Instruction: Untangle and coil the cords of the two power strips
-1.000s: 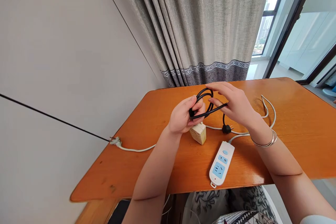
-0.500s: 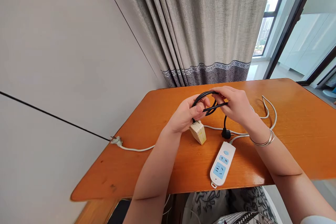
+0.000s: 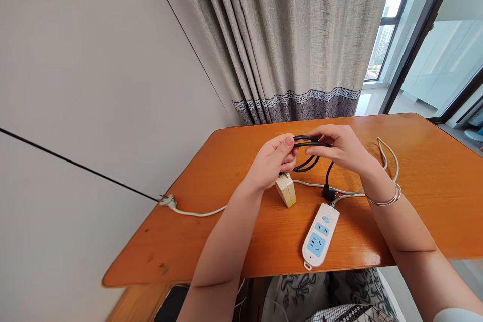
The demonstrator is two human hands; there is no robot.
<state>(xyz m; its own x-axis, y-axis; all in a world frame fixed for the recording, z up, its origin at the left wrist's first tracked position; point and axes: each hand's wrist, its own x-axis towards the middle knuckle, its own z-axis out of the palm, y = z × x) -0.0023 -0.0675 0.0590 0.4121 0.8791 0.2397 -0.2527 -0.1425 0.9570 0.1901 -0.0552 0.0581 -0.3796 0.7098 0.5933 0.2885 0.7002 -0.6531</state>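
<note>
Above the middle of the table, a looped black power cord stretches between my hands. My left hand is closed on the loops, thumb on top. My right hand holds the other side of the coil between thumb and fingers. From the coil, one end drops to a black plug lying on the table. Just under my left hand is a cream-coloured block, partly hidden, with the cord running towards it. A white power strip with blue sockets lies in front of my right hand.
The wooden table carries a white cable that curves behind my right wrist. At the left table edge by the wall lies a white plug. A grey curtain hangs behind the table.
My left hand has closed more firmly over the loops, its thumb now on top. The coil is flatter, and my right hand has shifted slightly to the right.
</note>
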